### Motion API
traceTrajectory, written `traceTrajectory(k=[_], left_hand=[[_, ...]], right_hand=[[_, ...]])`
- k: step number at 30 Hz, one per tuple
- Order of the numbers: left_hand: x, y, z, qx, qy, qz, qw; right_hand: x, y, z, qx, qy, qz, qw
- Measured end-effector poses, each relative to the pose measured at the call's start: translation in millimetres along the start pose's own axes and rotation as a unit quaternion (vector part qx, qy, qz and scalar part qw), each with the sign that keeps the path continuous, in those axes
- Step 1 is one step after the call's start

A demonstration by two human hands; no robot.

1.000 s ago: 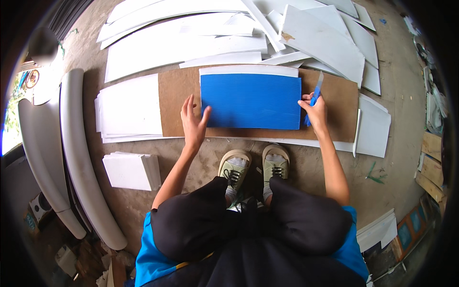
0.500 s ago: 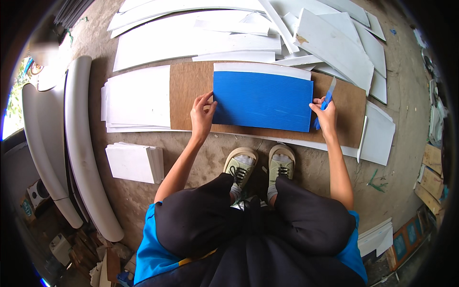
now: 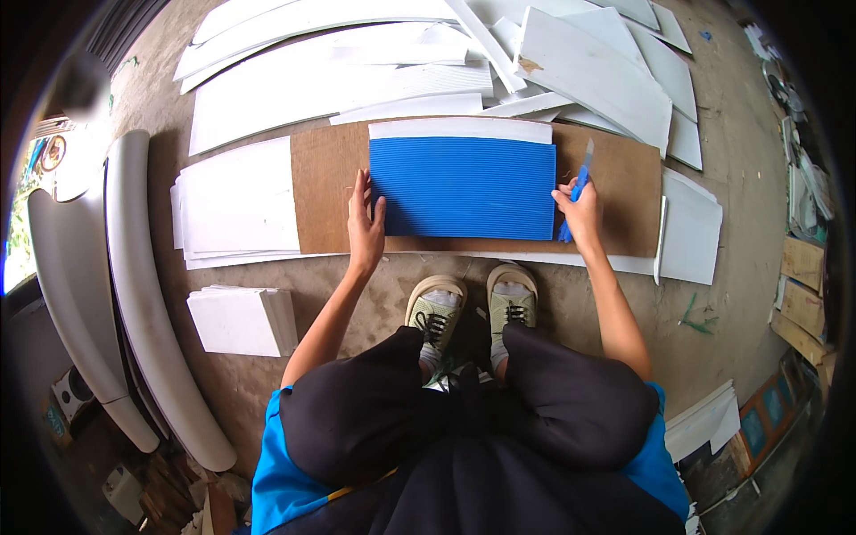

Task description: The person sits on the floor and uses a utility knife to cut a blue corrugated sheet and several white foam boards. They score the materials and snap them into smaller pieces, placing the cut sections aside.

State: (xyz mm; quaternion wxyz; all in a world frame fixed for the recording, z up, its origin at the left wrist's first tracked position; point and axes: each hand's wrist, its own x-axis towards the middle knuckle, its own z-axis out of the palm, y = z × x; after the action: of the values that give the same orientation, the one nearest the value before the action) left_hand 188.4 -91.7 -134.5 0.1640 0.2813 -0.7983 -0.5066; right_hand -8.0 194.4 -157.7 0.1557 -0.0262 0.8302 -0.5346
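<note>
A blue ribbed sheet (image 3: 464,187) lies on a brown wooden board (image 3: 330,201). Beyond its far edge shows a strip of a white sheet (image 3: 464,130), which it partly covers. Along the blue sheet's left edge rests my left hand (image 3: 364,234), its fingers stretched out and holding nothing. My right hand (image 3: 583,218) grips a blue utility knife (image 3: 580,185) with the blade out, pointing away from me. The thumb and fingertips of that hand reach the blue sheet's right edge; whether they also pinch it I cannot tell.
White panels (image 3: 241,196) lie beneath the board. A small stack of white pieces (image 3: 234,321) sits nearer on the left, and white offcuts (image 3: 597,76) pile up beyond. Long white rolls (image 3: 147,294) flank the left side. A thin white strip (image 3: 660,241) rests at the board's right end.
My left hand's fingers have straightened from a bent grip at the blue sheet's edge. The sheet has turned slightly and lines up more squarely with the white one. The whole view has shifted.
</note>
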Motion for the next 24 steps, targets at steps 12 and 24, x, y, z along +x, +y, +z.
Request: traceTrajectory(k=[12, 24], left_hand=[[-9.9, 4.8, 4.2, 0.087, -0.001, -0.061, 0.994], [-9.2, 3.9, 1.8, 0.065, 0.034, 0.008, 0.997]], right_hand=[[-21.4, -50.0, 10.8, -0.235, 0.025, -0.111, 0.965], [-25.6, -56.4, 13.8, -0.288, -0.012, -0.137, 0.948]])
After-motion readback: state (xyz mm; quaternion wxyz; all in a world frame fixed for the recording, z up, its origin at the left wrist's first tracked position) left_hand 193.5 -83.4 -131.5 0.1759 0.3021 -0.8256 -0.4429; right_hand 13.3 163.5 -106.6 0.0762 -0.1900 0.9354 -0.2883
